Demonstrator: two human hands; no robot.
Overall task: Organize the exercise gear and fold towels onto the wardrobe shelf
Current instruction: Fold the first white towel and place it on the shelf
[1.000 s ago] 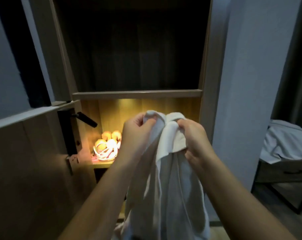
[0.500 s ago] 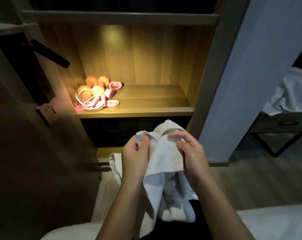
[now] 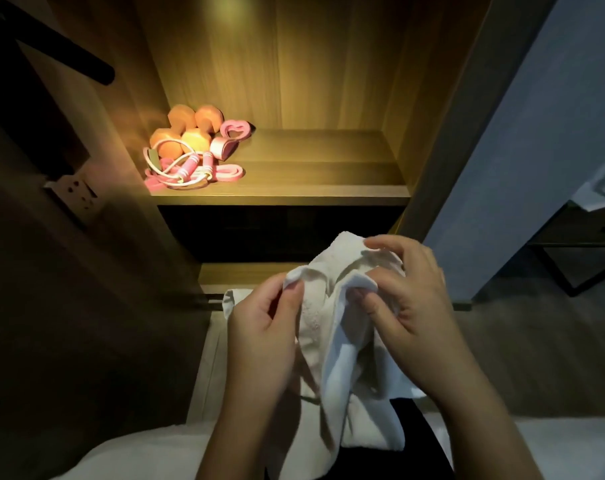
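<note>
Loosely bunched white towel (image 3: 332, 341), both hands pinching

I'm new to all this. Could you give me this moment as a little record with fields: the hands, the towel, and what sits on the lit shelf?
Left hand: pinches the top edge of the white towel
Right hand: grips its bunched folds alongside
Towel state: hangs between the hands, not yet folded
Shelf: lit, wooden
Gear on shelf: orange dumbbells, pink jump rope, pink bands, heaped at left end
</note>
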